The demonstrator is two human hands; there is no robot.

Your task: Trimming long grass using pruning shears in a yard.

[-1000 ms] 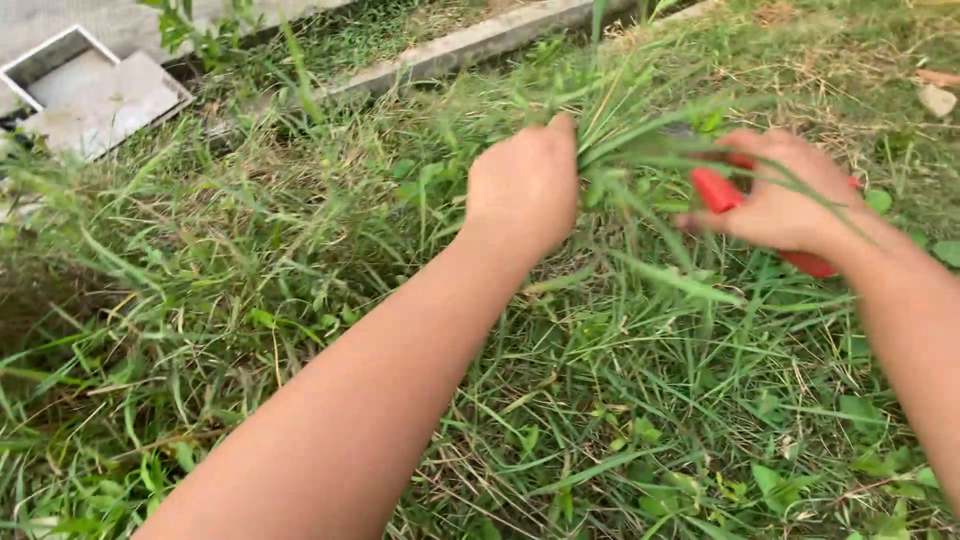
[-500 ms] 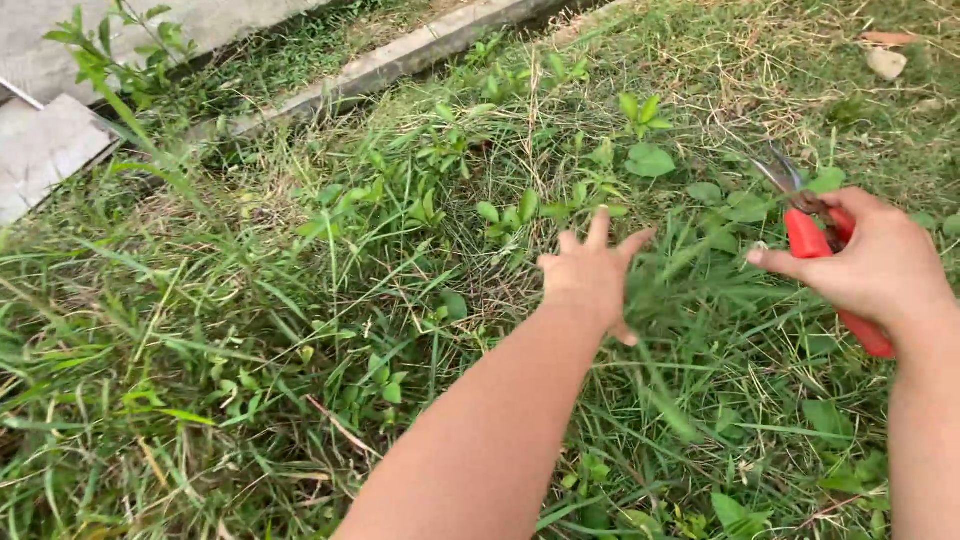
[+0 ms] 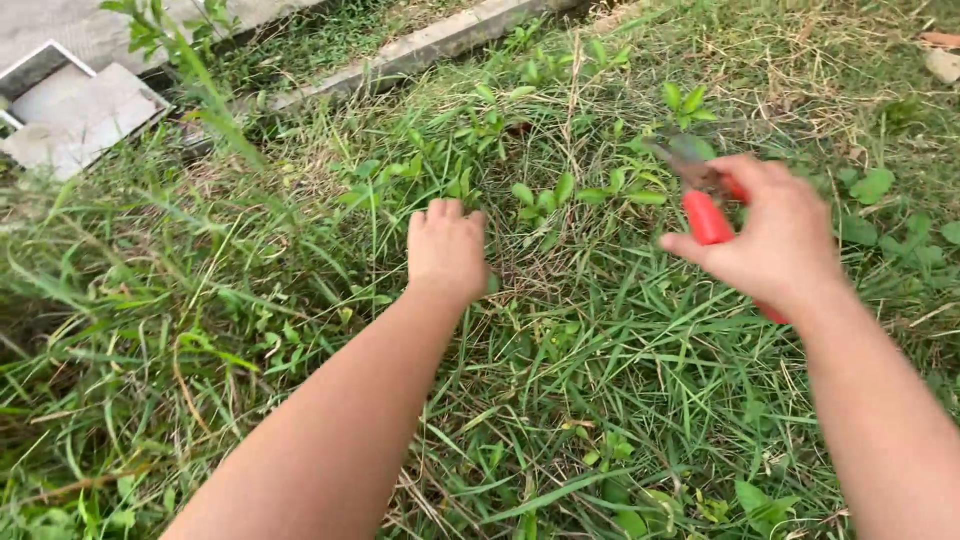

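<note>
While right hand (image 3: 775, 240) grips red shears (image 3: 706, 212) | left hand (image 3: 446, 250) curled loosely, empty, on grass (image 3: 560, 330)

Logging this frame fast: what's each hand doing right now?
Left hand: fingers curled down into the grass, grip hidden, cannot tell.
Right hand: closed around red-handled shears.

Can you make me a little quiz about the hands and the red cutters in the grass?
1. True or false: the left hand holds a bunch of grass.
2. Which hand holds the red-handled shears? A) left B) right C) neither
3. Fill in: the left hand's fingers curl down into the ____.

Key
1. False: it reaches into the grass with nothing gathered in it.
2. B: the right hand is closed round the red handles.
3. Grass.
</note>
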